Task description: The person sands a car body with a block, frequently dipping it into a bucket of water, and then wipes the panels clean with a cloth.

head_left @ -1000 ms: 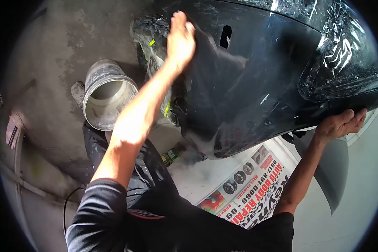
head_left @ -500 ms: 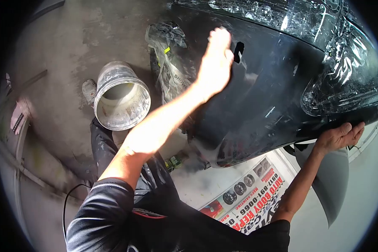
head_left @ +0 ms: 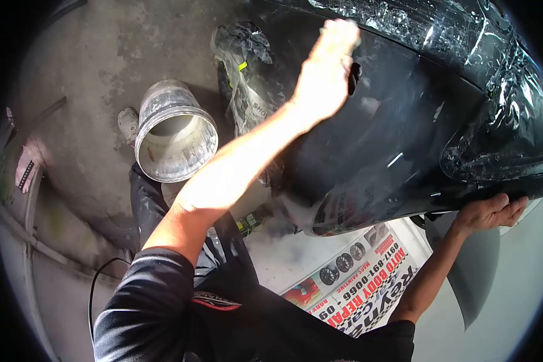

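My left hand (head_left: 330, 69), overexposed, presses on the upper part of a dark, glossy car body panel (head_left: 386, 139). Its fingers are held together, and something greyish shows at the fingertips, too small to make out. A black opening in the panel (head_left: 355, 78) lies just right of this hand. On the panel's lower right edge rests my right hand (head_left: 492, 212), fingers stretched out and a little apart. Pale smudges and streaks mark the panel surface. Crinkled clear plastic film (head_left: 507, 108) covers the part at the upper right.
A dirty, whitish bucket (head_left: 176, 145) stands left of my left forearm, beside a shoe (head_left: 128, 125). Crumpled plastic (head_left: 247, 90) hangs at the panel's left end. Below the panel lies a printed banner (head_left: 362, 283). A grey curved piece (head_left: 470, 271) is under my right hand.
My left hand has moved up and to the right along the panel. My right hand keeps its place on the edge, slightly lower in view as the camera has shifted.
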Demonstrator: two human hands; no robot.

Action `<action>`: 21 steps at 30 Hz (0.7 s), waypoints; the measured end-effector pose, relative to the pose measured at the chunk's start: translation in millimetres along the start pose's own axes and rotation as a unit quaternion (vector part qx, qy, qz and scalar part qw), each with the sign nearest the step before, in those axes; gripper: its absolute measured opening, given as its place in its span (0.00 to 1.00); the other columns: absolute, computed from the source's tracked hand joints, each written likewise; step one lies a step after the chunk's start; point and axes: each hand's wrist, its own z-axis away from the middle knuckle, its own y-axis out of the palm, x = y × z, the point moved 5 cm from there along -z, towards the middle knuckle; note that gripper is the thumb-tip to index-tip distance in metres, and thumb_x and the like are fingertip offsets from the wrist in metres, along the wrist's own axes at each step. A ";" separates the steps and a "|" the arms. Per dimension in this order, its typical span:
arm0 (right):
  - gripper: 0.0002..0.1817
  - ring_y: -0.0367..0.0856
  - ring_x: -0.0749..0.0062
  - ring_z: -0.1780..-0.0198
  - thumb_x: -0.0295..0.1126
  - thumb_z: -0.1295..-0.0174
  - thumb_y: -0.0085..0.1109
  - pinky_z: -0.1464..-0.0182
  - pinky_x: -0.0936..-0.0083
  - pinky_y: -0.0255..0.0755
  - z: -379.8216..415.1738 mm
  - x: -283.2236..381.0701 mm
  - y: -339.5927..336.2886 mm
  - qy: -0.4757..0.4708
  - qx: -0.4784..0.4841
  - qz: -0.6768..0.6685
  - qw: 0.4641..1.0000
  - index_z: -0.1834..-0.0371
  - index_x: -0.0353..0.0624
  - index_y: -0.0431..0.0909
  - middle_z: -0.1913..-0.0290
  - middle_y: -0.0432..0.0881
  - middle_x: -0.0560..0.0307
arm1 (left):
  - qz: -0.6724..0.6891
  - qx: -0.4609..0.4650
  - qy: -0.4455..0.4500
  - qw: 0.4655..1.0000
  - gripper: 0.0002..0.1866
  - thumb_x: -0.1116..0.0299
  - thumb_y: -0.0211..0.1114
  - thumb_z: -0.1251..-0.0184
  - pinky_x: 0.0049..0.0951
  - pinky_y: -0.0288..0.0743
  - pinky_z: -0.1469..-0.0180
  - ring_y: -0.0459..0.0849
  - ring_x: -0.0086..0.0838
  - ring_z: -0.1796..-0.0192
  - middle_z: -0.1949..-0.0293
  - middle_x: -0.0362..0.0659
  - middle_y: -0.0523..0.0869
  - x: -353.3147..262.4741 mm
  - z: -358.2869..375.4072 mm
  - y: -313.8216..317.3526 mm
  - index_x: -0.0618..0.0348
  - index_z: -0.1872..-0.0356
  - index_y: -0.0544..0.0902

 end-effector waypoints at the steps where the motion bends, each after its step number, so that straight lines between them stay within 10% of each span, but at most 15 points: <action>1: 0.38 0.55 0.47 0.20 0.55 0.17 0.38 0.21 0.57 0.54 -0.3 1.8 -1.4 -0.002 0.001 0.007 1.000 0.19 0.33 0.58 0.22 0.56 0.35 | 0.009 -0.022 -0.015 1.000 0.23 0.77 0.53 0.24 0.46 0.52 0.16 0.65 0.53 0.21 0.28 0.59 0.76 27.1 -5.4 -4.3 0.61 0.30 0.77; 7: 0.41 0.61 0.50 0.23 0.60 0.18 0.35 0.24 0.60 0.63 1.0 10.0 0.1 0.026 0.002 -0.012 1.000 0.20 0.32 0.58 0.23 0.55 0.38 | -0.056 -0.030 -0.229 0.971 0.27 0.59 0.44 0.13 0.33 0.54 0.17 0.63 0.43 0.18 0.22 0.54 0.69 137.5 -39.4 -18.4 0.63 0.22 0.67; 13: 0.39 0.58 0.48 0.22 0.56 0.17 0.35 0.23 0.59 0.59 -2.4 14.1 0.3 0.012 0.001 -0.001 1.000 0.20 0.30 0.59 0.24 0.57 0.36 | -0.026 0.031 -0.096 0.995 0.31 0.58 0.53 0.16 0.41 0.45 0.15 0.50 0.46 0.14 0.18 0.58 0.57 37.8 41.2 -6.8 0.61 0.20 0.62; 21: 0.36 0.66 0.55 0.27 0.55 0.17 0.35 0.30 0.63 0.71 3.7 10.8 4.0 0.070 -0.008 -0.046 0.996 0.23 0.32 0.61 0.29 0.60 0.43 | -0.099 0.037 -0.293 0.950 0.30 0.51 0.44 0.15 0.35 0.58 0.19 0.67 0.44 0.21 0.24 0.56 0.71 253.8 -48.1 -44.5 0.62 0.24 0.70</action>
